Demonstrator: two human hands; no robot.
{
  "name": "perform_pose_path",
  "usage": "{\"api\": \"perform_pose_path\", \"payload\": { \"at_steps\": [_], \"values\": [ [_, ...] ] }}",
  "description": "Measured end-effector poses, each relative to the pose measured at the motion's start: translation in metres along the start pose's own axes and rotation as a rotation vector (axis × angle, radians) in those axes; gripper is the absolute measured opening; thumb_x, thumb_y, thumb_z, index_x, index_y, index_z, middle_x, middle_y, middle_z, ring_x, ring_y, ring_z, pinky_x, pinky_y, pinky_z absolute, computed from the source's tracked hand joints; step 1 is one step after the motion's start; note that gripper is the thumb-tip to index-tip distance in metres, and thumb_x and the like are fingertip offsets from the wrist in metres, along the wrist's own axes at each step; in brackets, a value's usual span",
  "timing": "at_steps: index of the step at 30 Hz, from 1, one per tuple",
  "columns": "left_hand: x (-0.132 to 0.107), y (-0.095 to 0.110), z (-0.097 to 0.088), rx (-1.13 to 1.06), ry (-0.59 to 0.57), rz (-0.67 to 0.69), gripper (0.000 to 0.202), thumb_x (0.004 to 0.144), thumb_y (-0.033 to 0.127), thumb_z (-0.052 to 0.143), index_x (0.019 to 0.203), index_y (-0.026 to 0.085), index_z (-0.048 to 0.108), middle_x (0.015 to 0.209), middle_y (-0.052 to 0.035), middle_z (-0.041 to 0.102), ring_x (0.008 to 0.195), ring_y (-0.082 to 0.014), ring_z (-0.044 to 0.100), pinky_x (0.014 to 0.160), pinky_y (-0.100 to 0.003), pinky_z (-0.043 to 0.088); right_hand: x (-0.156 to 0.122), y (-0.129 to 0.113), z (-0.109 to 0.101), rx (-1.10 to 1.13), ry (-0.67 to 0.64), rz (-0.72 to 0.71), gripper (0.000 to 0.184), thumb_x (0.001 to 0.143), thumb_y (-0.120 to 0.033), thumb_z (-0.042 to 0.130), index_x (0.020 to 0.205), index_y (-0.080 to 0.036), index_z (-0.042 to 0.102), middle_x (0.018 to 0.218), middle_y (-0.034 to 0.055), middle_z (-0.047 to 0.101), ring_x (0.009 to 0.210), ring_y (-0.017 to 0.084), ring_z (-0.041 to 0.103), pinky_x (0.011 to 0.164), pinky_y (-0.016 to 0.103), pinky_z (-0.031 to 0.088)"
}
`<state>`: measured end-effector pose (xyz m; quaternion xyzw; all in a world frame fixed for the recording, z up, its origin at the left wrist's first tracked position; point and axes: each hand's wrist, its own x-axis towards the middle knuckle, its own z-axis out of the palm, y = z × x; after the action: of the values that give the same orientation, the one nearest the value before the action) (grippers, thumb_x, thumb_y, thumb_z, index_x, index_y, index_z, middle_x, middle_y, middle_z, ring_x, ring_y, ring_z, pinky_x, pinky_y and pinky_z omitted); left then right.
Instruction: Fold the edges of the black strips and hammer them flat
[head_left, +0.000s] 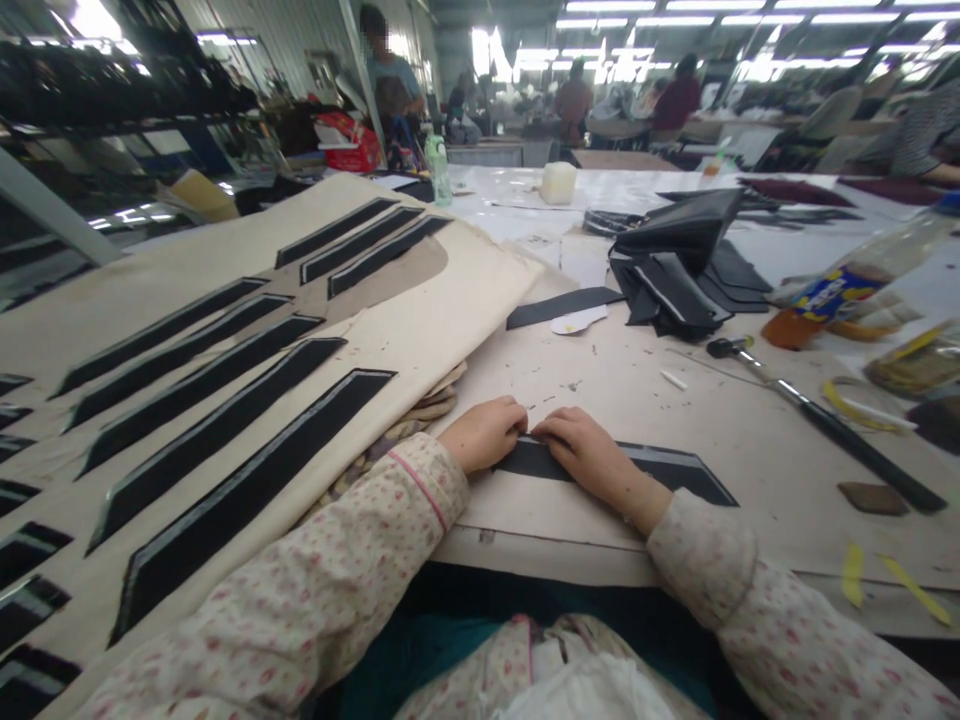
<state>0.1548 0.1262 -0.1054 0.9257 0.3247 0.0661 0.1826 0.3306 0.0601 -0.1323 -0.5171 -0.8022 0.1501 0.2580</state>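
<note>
A black strip with slanted ends and a pale grey band along its far edge [675, 468] lies flat on the table in front of me. My left hand [487, 432] is at its left end, fingers curled and pinched on the far edge. Close beside it, my right hand [589, 455] rests over the strip's middle, its fingertips bent together at the same edge. The two sets of fingertips nearly meet. What lies under the fingers is hidden.
At left, a cream board [465, 290] bears several similar black strips [255, 490]. Black pieces [675, 270] are heaped at the back right. A drink bottle [840, 285], a black-handled rod [847, 435] and a brown block [872, 498] lie at right. People work farther back.
</note>
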Motion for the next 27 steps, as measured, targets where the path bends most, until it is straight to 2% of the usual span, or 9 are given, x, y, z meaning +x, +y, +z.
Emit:
{"api": "perform_pose_path", "payload": {
  "at_steps": [9,13,18,23,27],
  "values": [
    [-0.003,0.001,0.000,0.307,-0.017,0.291,0.016,0.085,0.009,0.041,0.086,0.015,0.056,0.088,-0.0045,0.056,0.083,-0.0170,0.051,0.074,-0.028,0.043,-0.002,0.000,-0.001,-0.086,-0.030,-0.066,0.023,0.081,-0.004,0.047,0.092,-0.015,0.063,0.089,0.0075,0.058,0.088,0.019,0.048,0.082,0.034,0.043],
    [-0.011,0.008,0.000,0.485,-0.064,0.408,0.013,0.088,0.012,0.041,0.086,0.014,0.054,0.086,-0.0059,0.056,0.081,-0.0198,0.050,0.069,-0.031,0.043,-0.005,-0.008,-0.003,-0.186,-0.074,-0.136,0.020,0.085,-0.006,0.043,0.087,-0.013,0.062,0.088,0.0093,0.057,0.086,0.020,0.047,0.080,0.035,0.044],
    [-0.025,0.014,0.003,0.569,-0.061,0.376,0.013,0.088,0.014,0.041,0.096,0.013,0.052,0.086,-0.0059,0.056,0.079,-0.0202,0.052,0.066,-0.033,0.043,-0.008,-0.011,-0.006,-0.177,-0.098,-0.142,0.025,0.084,-0.005,0.042,0.098,-0.012,0.062,0.096,0.0110,0.057,0.094,0.021,0.047,0.086,0.036,0.043],
    [-0.026,0.020,0.005,0.516,0.008,0.256,0.025,0.088,0.013,0.040,0.113,0.014,0.043,0.085,-0.0037,0.057,0.075,-0.0198,0.054,0.064,-0.033,0.044,-0.010,0.006,-0.020,0.001,-0.098,-0.043,0.029,0.083,-0.006,0.043,0.102,-0.016,0.063,0.092,0.0083,0.060,0.090,0.018,0.052,0.084,0.035,0.045],
    [-0.018,0.024,0.006,0.472,0.019,0.201,0.013,0.089,0.014,0.040,0.099,0.016,0.048,0.084,-0.0040,0.058,0.075,-0.0202,0.055,0.065,-0.033,0.045,-0.023,0.019,-0.034,0.062,-0.077,0.029,0.027,0.086,-0.015,0.045,0.108,-0.018,0.061,0.099,0.0081,0.059,0.094,0.017,0.054,0.088,0.035,0.045]
  ]
}}
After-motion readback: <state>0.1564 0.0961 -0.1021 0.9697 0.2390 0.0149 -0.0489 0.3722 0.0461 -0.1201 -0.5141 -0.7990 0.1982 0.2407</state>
